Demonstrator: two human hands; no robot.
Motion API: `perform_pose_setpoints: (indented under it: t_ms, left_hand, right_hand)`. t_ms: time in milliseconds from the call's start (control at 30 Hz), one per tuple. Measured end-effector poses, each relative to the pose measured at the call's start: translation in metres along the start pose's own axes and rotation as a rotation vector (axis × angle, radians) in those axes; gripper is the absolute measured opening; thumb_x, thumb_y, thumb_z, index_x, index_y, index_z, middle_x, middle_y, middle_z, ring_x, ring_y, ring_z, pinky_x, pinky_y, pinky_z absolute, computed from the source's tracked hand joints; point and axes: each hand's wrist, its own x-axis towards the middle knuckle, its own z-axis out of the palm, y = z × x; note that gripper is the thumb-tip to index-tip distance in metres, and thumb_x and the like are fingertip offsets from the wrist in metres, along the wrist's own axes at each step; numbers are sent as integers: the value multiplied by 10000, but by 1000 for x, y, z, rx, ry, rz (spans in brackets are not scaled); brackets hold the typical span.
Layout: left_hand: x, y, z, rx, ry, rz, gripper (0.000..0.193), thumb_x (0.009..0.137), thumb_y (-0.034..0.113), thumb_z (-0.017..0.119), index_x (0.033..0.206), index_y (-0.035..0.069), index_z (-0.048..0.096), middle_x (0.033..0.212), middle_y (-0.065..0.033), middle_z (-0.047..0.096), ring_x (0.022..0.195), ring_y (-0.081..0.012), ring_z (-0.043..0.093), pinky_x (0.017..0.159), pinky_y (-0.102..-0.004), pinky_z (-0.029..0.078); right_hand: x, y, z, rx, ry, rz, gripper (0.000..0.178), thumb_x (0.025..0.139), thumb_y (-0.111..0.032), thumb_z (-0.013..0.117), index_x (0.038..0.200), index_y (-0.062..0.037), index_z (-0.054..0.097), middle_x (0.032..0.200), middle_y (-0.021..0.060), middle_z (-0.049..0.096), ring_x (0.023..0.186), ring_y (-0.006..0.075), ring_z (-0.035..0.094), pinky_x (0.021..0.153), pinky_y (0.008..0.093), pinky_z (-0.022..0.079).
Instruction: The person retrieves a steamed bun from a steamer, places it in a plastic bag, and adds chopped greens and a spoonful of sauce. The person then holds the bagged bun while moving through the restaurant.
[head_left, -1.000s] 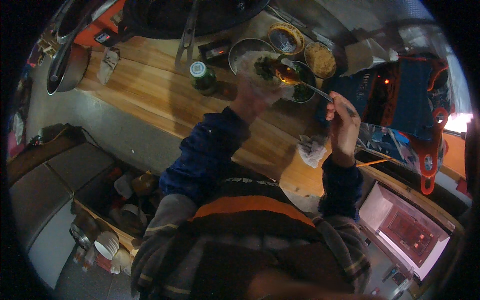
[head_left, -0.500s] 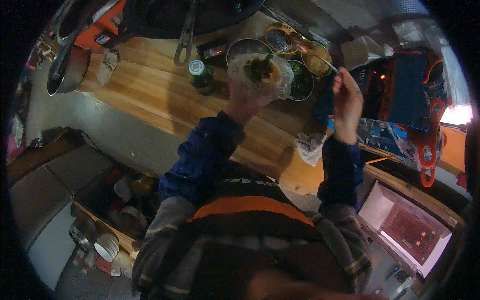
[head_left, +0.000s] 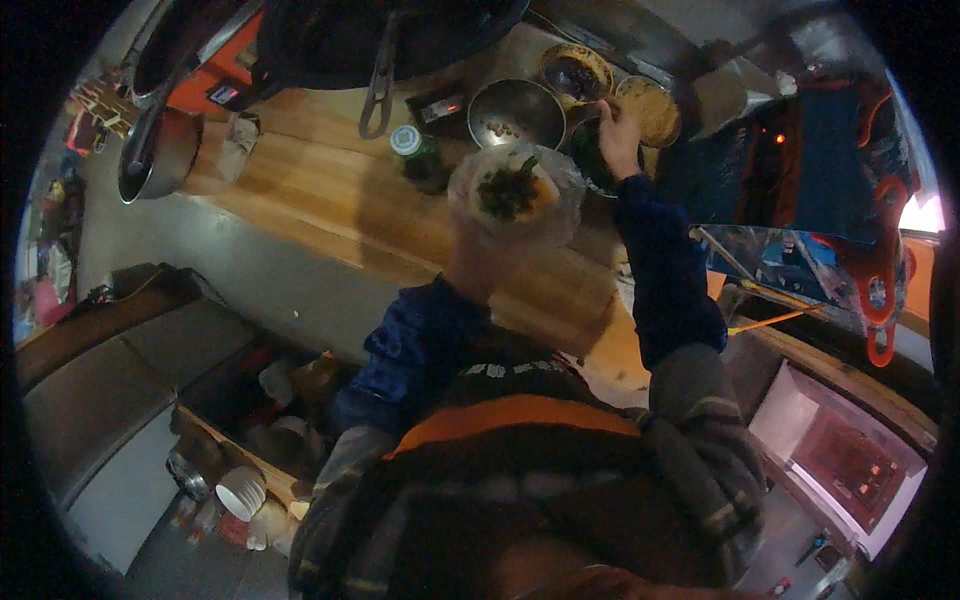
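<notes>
My left hand (head_left: 480,255) holds up a bowl lined with clear plastic (head_left: 565,195), over the wooden counter. Chopped green herbs (head_left: 507,190) lie on pale and orange food inside it. My right hand (head_left: 621,140) reaches among the bowls at the back, fingers closed and pointing toward a bowl of dark sauce (head_left: 577,75); what they pinch is hidden. Beneath that hand is a bowl of chopped greens (head_left: 588,160), partly covered. A bowl of tan, grainy powder (head_left: 650,110) stands just right of it. Left of the sauce sits a metal bowl (head_left: 515,115) with a few bits at its bottom.
A green jar with a pale lid (head_left: 418,160) stands on the wooden counter (head_left: 310,170), near a small dark device with a red display (head_left: 437,108). A large black pan (head_left: 380,50) overhangs the back. At the right is a dark blue-covered unit (head_left: 820,160) with orange handles.
My right hand has moved left from beside the powder to the sauce and greens bowls; the spoon it held no longer shows clearly. My left hand has drawn the lined bowl slightly nearer.
</notes>
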Motion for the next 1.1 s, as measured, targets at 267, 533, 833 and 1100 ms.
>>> perform_pose_setpoints:
  t_ms: [267,533,833,1100]
  left_hand:
    - [-5,-6,17,-644,-3,-471,709,606,258,860,1168,53,480,1117,-85,563,1043,-209,547,916,-375,421]
    - [-21,23,51,365,-307,363,767,613,287,847,1214,38,440,1169,-95,502,1077,-245,498,957,-398,361]
    - [-52,61,103,-304,-421,-193,724,614,227,844,1184,28,445,1115,-108,519,997,-240,537,889,-375,425]
    - [-62,102,137,-172,-675,244,567,667,144,803,1137,21,510,1022,-74,593,955,-187,578,896,-320,438]
  right_hand:
    - [-138,-46,-91,665,-385,138,261,906,-198,596,1107,-31,593,1022,67,627,932,160,583,842,286,455]
    - [-210,-91,-151,976,-153,426,246,917,-191,573,1103,-30,572,991,48,624,890,129,577,785,274,467]
    - [-240,-83,-221,1161,76,408,158,933,-117,501,970,-26,625,931,27,627,813,112,569,745,248,454]
    - [-295,-69,-256,1018,25,789,253,912,-88,528,1139,14,573,1064,73,613,1004,155,535,898,302,406]
